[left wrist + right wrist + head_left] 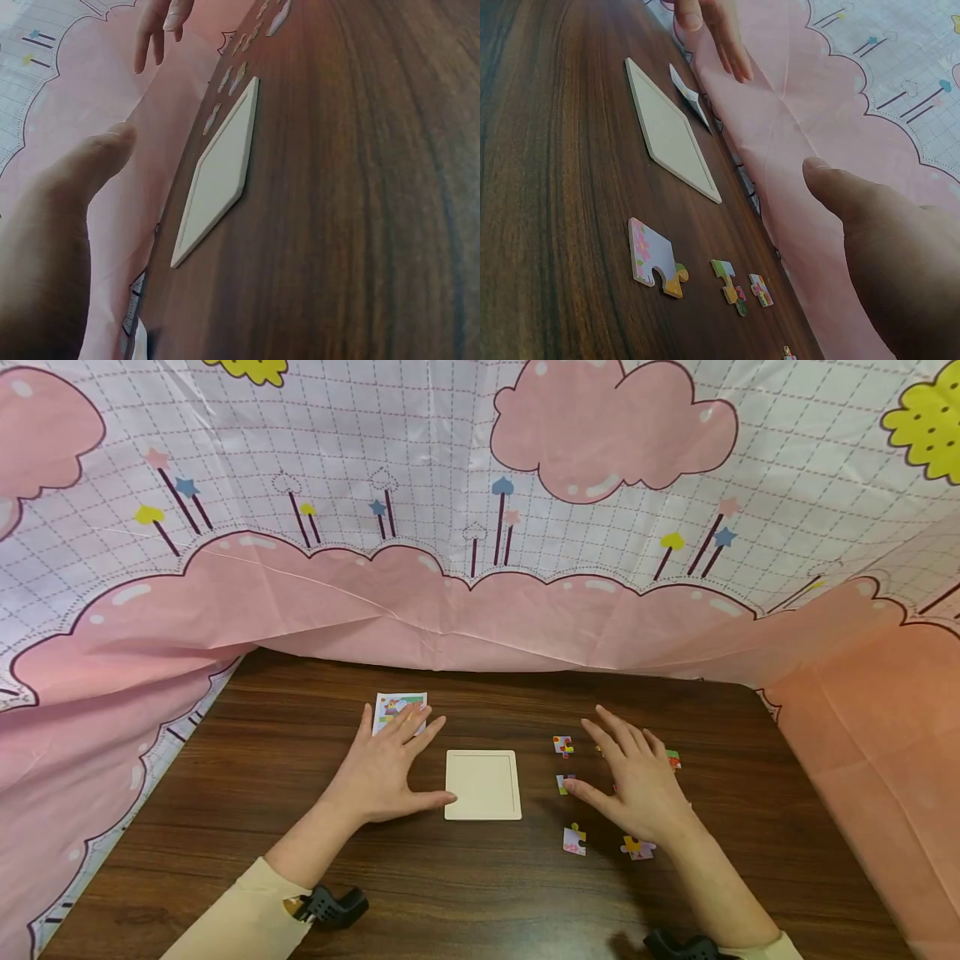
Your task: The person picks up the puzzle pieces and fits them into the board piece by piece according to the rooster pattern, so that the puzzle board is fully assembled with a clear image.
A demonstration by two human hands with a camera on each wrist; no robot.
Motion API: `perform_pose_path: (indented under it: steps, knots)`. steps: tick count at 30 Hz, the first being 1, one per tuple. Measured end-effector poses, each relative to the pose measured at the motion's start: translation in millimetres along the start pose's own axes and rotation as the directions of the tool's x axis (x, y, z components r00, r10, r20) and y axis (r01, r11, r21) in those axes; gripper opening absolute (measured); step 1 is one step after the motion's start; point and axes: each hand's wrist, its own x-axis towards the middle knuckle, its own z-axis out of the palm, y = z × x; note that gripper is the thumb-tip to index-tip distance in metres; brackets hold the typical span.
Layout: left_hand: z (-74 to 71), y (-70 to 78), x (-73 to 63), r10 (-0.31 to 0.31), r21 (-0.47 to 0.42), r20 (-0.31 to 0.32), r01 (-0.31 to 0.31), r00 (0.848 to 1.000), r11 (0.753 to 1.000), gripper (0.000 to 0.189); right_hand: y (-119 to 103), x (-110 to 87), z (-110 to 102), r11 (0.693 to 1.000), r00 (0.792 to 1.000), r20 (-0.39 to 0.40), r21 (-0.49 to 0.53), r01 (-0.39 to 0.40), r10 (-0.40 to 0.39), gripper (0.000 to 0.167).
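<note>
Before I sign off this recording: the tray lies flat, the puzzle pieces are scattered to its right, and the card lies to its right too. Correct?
One slip: the card lies left of the tray, partly hidden by the left hand, as the head view shows. The rest stands: flat tray, puzzle pieces scattered to its right.

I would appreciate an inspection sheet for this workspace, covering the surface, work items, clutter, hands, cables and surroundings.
Surface: dark wood-grain table.
Work items: square cream tray, no piece in it; loose puzzle pieces to its right, some hidden by a hand in the head view; picture card to its left and farther back, partly covered in that view.
Clutter: nothing seen.
Hands: left hand and right hand hover with fingers spread, holding nothing.
Cables: nothing seen.
Surroundings: cloud-patterned cloth behind the table and along both sides.
</note>
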Motion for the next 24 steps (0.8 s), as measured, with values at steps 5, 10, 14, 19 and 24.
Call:
perform_pose_path:
  steps: [5,10,14,19,24]
  knots:
    - [5.6,2.0,-1.4,0.003,-0.045,-0.004,-0.003,1.000,0.999,0.112,0.6,0.3,2.8,0.999,1.000,0.026,0.043,0.001,-0.002,0.088]
    - [12.0,3.6,-2.1,0.014,-0.105,-0.013,-0.015,1.000,0.994,0.108,0.6,0.8,5.4,0.997,0.999,0.035,0.071,0.009,-0.012,0.086]
    - [20.2,3.7,-2.0,0.024,-0.167,-0.031,-0.029,0.999,0.985,0.102,0.8,1.4,7.3,0.996,0.999,0.032,0.090,0.013,-0.016,0.081]
    - [32.2,3.4,-1.9,0.048,-0.218,-0.088,-0.066,0.995,0.974,0.091,2.3,2.0,10.0,0.994,0.999,0.050,0.112,0.010,-0.015,0.072]
    - [37.2,6.9,-1.6,0.042,-0.266,-0.097,-0.067,0.994,0.962,0.084,4.4,2.4,13.1,0.993,0.997,0.071,0.116,0.010,-0.019,0.065]
